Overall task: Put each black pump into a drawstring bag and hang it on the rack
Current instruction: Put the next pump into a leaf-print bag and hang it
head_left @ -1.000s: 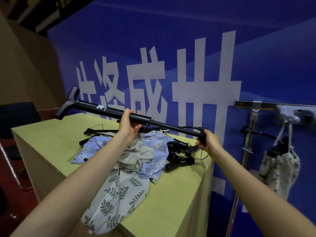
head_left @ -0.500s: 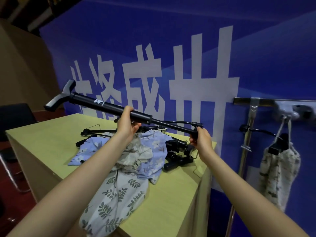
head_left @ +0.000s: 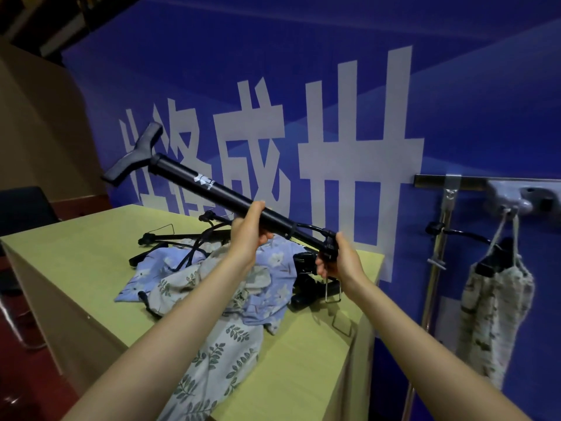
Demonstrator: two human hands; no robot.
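Note:
I hold a long black pump (head_left: 209, 189) in the air above the table, tilted with its T-handle up at the left. My left hand (head_left: 250, 230) grips the barrel near its lower part. My right hand (head_left: 340, 259) grips the pump's base end. Beneath them lies a heap of floral drawstring bags (head_left: 212, 299), blue and leaf-patterned. More black pumps (head_left: 182, 238) lie behind the heap and another black one (head_left: 306, 287) lies at its right. On the rack (head_left: 455, 183) at the right, a patterned bag (head_left: 491, 314) hangs from a hook with a pump in it.
The yellow-green table (head_left: 76, 247) has its right edge just below my right hand. The rack's metal post (head_left: 437, 268) stands between table and hanging bag. A dark chair (head_left: 21, 211) sits at the far left. A blue banner wall is behind.
The pump has tilted more steeply, handle end raised and base end lowered toward me. My right hand has shifted down and closer along with the base.

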